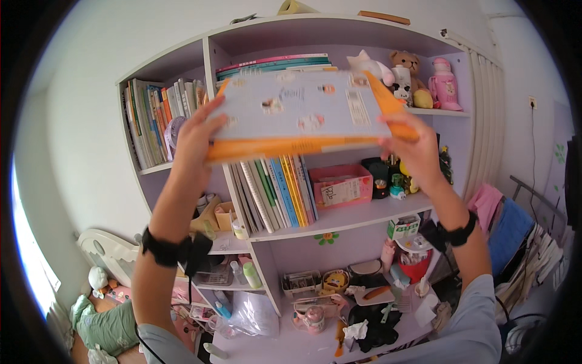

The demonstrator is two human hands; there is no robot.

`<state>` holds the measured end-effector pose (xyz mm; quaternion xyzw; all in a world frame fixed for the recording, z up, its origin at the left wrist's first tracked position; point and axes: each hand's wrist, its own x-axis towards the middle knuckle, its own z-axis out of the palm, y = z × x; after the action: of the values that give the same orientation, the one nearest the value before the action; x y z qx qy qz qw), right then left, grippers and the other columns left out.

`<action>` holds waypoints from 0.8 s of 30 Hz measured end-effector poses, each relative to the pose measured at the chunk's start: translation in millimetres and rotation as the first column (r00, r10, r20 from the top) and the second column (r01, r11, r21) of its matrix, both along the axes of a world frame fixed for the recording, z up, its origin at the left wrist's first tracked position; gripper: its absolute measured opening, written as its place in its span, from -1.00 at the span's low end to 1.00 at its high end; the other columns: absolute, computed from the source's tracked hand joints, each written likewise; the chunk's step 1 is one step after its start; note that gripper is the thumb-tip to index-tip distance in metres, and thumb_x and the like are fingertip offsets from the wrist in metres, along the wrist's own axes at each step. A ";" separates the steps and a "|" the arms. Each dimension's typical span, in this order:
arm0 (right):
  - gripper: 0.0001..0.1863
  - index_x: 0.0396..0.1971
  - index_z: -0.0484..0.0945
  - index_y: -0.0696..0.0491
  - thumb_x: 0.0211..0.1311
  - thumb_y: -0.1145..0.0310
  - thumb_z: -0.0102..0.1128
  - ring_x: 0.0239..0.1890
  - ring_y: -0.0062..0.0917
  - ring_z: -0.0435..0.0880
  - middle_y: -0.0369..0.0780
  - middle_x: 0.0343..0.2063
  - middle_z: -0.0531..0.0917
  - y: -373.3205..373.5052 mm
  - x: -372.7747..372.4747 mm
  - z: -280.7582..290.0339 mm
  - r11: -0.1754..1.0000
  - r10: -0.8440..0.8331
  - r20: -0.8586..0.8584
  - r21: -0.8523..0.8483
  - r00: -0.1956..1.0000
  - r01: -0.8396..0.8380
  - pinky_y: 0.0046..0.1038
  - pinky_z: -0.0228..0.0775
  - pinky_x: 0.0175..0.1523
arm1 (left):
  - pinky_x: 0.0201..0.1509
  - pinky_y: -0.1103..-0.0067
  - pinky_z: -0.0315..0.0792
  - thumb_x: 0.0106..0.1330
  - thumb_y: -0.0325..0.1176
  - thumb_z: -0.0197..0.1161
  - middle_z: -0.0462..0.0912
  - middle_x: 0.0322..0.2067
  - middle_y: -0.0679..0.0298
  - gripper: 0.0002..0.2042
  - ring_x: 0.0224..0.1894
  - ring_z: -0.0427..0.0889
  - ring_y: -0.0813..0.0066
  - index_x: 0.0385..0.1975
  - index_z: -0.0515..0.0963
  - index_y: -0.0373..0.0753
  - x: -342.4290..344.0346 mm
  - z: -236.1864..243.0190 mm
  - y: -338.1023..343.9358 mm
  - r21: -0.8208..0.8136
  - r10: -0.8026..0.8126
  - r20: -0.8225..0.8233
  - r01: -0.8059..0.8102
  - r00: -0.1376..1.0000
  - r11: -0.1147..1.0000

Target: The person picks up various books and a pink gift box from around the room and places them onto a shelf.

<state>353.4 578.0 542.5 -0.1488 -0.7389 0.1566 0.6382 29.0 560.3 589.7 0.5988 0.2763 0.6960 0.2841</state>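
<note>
In front of the pale lilac bookshelf (209, 57), both arms are raised and a stack of large flat books (297, 112) with orange edges is held level between the two hands, about at the height of the upper shelves. The left hand (197, 142) grips the stack's left end, fingers closed over the top cover and the palm against the edge; the right hand (415, 148) clamps the right end, fingers wrapped under and around the orange corner. Taking it at both ends looks like the way to keep so wide a stack from sagging or sliding apart. Just behind it, a few books lie flat (276, 62) in the top compartment, and below it a row of upright books (276, 191) leans against a divider, with a pink box (341, 187) beside them. Soft toys (403, 73) sit on the upper right shelf, put up out of the way of the books. More upright books (154, 118) fill the left compartment. Below, a cluttered desk (291, 346) carries cups, small containers and tissue.
</note>
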 end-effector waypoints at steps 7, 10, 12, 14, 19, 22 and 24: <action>-0.61 -0.18 0.55 0.04 0.02 0.15 0.30 -0.52 -0.73 0.52 -0.33 -0.44 0.59 68.1 -13.8 98.1 0.996 -0.069 0.042 0.065 0.997 0.066 -0.70 0.38 -0.50 | -0.11 0.51 0.44 0.16 -0.42 0.11 0.40 -0.07 0.17 -0.60 -0.10 0.46 0.34 0.05 0.38 -0.22 -16.4 93.6 52.4 -0.004 0.095 -0.006 -0.095 0.995 0.996; -0.55 -0.18 0.55 0.02 0.00 0.03 0.29 -0.56 -0.74 0.49 -0.35 -0.50 0.56 98.4 -9.6 126.5 0.992 -0.123 0.098 0.013 0.988 0.123 -0.70 0.36 -0.53 | -0.03 0.49 0.45 0.19 -0.37 0.10 0.42 -0.13 0.20 -0.65 -0.09 0.43 0.36 0.01 0.41 -0.20 -15.5 113.3 89.9 -0.097 0.056 0.069 -0.049 0.996 0.994; -0.53 -0.21 0.55 0.01 -0.02 -0.02 0.29 -0.60 -0.75 0.47 -0.36 -0.54 0.53 113.0 -9.6 138.4 0.990 -0.137 0.119 -0.026 0.983 0.141 -0.70 0.35 -0.55 | -0.02 0.43 0.48 0.20 -0.35 0.10 0.41 -0.18 0.17 -0.72 -0.09 0.45 0.29 -0.12 0.43 -0.31 -13.7 115.2 102.4 -0.084 0.045 0.116 -0.035 0.992 0.996; -0.51 -0.23 0.56 0.01 -0.04 -0.07 0.29 -0.63 -0.75 0.45 -0.37 -0.58 0.51 119.8 -15.1 149.6 0.987 -0.140 0.133 -0.065 0.981 0.149 -0.70 0.34 -0.57 | 0.03 0.41 0.46 0.21 -0.33 0.10 0.40 -0.19 0.12 -0.71 -0.10 0.46 0.21 -0.17 0.40 -0.41 -22.6 120.0 112.8 0.035 -0.281 0.340 0.287 0.897 0.957; -0.51 -0.44 0.50 -0.01 -0.03 -0.19 0.19 -0.67 -0.77 0.37 -0.43 -0.69 0.36 140.7 -27.9 175.6 0.971 -0.165 0.155 -0.148 0.974 0.188 -0.69 0.27 -0.56 | 0.23 0.24 0.20 0.26 -0.14 0.05 0.23 0.07 -0.10 -0.47 0.14 0.27 0.04 0.08 0.17 -0.42 0.9 116.6 107.6 0.403 -0.062 0.149 -0.003 0.987 0.915; -0.47 -0.41 0.49 0.01 -0.01 -0.22 0.15 -0.68 -0.75 0.37 -0.40 -0.67 0.37 152.9 -33.6 186.4 0.945 -0.236 0.216 -0.175 0.947 0.276 -0.69 0.26 -0.57 | 0.25 0.27 0.14 0.22 -0.11 0.12 0.20 0.09 -0.17 -0.45 0.17 0.19 -0.06 0.08 0.23 -0.38 5.4 110.6 130.1 0.577 0.858 -0.031 -0.692 0.514 0.435; -0.44 -0.36 0.49 0.02 0.00 -0.24 0.12 -0.68 -0.73 0.38 -0.38 -0.65 0.39 163.1 -35.2 187.2 0.917 -0.292 0.260 -0.198 0.920 0.347 -0.68 0.26 -0.56 | 0.30 0.26 0.00 0.26 -0.11 0.05 0.12 0.18 -0.12 -0.51 0.26 0.07 0.04 0.11 0.26 -0.27 14.3 104.6 137.9 0.641 0.997 -0.015 -0.764 0.082 0.073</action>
<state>318.1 741.1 729.7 -0.3611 -0.7475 0.1199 0.5445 43.3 698.2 694.3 0.4738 0.4678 0.5894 -0.4575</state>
